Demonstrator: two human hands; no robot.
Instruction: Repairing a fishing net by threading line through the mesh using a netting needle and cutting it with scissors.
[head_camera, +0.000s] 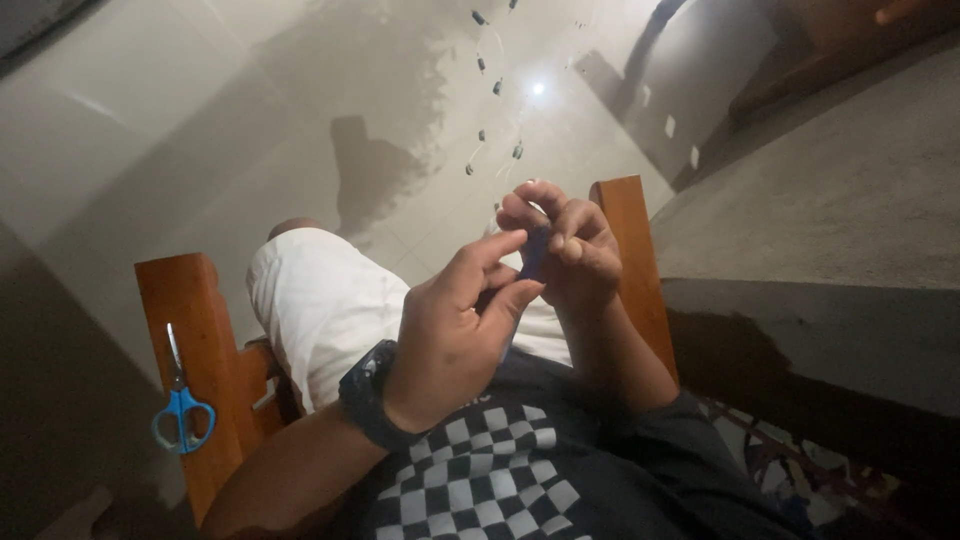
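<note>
- Pale tiled floor (200, 120) fills the background, glossy, with one bright light spot; small dark bits with light threads (480, 135) lie scattered on it, ahead of the hands.
- Person seated in a wooden chair; white shorts (320, 300), checkered shirt (480, 480).
- Left armrest (195, 330) carries blue-handled scissors (182, 410), lying flat, well apart from both hands.
- Left hand (450, 340), dark watch (372, 395) at wrist, thumb and fingers pinched narrowly on a small blue piece (534, 255).
- Right hand (565, 250) curled tight around the same piece, above the lap, just beside the right armrest (630, 260).
</note>
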